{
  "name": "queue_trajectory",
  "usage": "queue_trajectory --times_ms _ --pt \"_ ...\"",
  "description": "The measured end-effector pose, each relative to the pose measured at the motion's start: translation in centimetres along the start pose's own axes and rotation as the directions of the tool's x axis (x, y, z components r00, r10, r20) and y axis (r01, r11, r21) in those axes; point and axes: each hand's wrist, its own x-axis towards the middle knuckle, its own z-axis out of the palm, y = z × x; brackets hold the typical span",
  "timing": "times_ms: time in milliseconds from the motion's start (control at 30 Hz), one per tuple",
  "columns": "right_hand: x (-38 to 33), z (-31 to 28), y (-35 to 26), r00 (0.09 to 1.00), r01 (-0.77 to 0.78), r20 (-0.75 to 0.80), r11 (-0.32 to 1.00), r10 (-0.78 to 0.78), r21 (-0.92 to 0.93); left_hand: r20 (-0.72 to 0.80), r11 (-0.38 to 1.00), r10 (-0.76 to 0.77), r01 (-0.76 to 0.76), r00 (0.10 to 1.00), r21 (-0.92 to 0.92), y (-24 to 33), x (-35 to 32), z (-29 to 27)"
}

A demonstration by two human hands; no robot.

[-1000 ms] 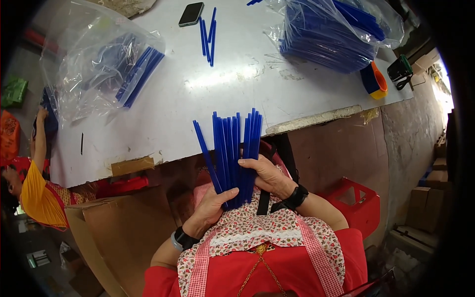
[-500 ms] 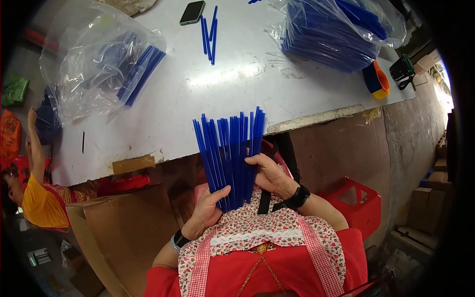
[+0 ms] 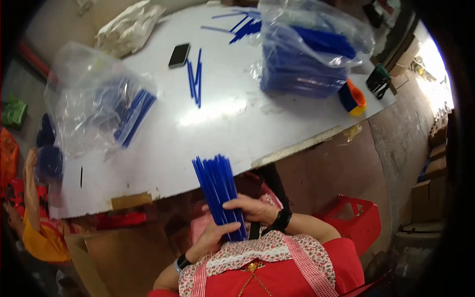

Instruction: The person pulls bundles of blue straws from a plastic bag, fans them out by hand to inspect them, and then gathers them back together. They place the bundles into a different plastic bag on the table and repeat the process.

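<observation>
A bundle of thin blue plastic sticks [image 3: 217,185] stands tilted between my two hands, over my lap at the table's near edge. My left hand [image 3: 213,235] wraps its lower left side, thumb laid across the front. Higher up on the right, my right hand [image 3: 250,207] grips the same bundle, its thumb also across the sticks. The fingers behind the bundle are hidden. The upper ends are gathered close together and slightly uneven.
On the white table [image 3: 163,163] lie a phone [image 3: 179,55], a few loose blue sticks [image 3: 199,79], a clear bag [image 3: 74,109] with sticks at left, a full bag [image 3: 307,64] and a tape roll [image 3: 353,98] at right. A co-worker's arm [image 3: 32,173] shows at far left. A red stool [image 3: 354,218] stands right.
The spread sticks have come together into a tighter bundle as my hands drew closer. The view has shifted, showing more of the table's far side and a pile of loose sticks there.
</observation>
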Motion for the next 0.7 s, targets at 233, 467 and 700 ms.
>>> queue_trajectory --times_ms 233,467,700 --pt "-2.3 1.6 -4.5 0.987 0.162 0.020 0.952 -0.163 -0.262 0.059 0.993 0.034 -0.041 0.998 0.112 0.6 0.9 3.1" --pt "-13.8 11.0 -24.8 0.402 -0.312 0.588 -0.709 -0.702 -0.633 0.030 0.990 0.140 -0.139 0.990 -0.024 3.8 -2.8 3.9" --pt "-15.2 4.8 -41.2 0.711 -0.602 0.479 -0.797 -0.514 0.038 -0.171 0.820 0.569 -0.541 0.804 0.188 9.7 -4.9 -3.0"
